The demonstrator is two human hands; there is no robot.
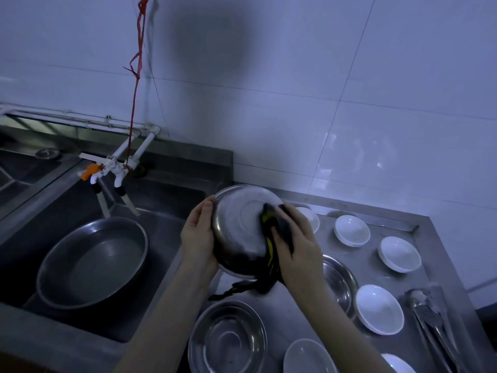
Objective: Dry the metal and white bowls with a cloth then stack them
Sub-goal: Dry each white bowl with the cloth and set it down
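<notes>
Below my forearms, shallow steel bowls (pixel 227 343) and small white bowls (pixel 379 309) are lying unstacked while my left hand (pixel 197 238) is cradling a tilted round metal bowl (pixel 239 232) above the steel counter (pixel 435 243) and my right hand (pixel 295 247) is pressing a dark yellow-edged cloth (pixel 274 238) on its underside.

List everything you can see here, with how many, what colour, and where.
Held metal bowl: one, silver, upside down between the hands.
Cloth: one, dark with yellow, pressed on that bowl.
Metal bowls on counter: two, silver, one near front, one partly behind the right arm.
White bowls: six in view, white, spread over the counter on the right.
Basin: one, grey metal, in the sink.
Taps: white, one orange handle, above the sink.
Red string: one, hanging down to the taps.
Tongs: metal, counter's right edge.
Left hand: holds the bowl's rim.
Right hand: grips the cloth.
</notes>
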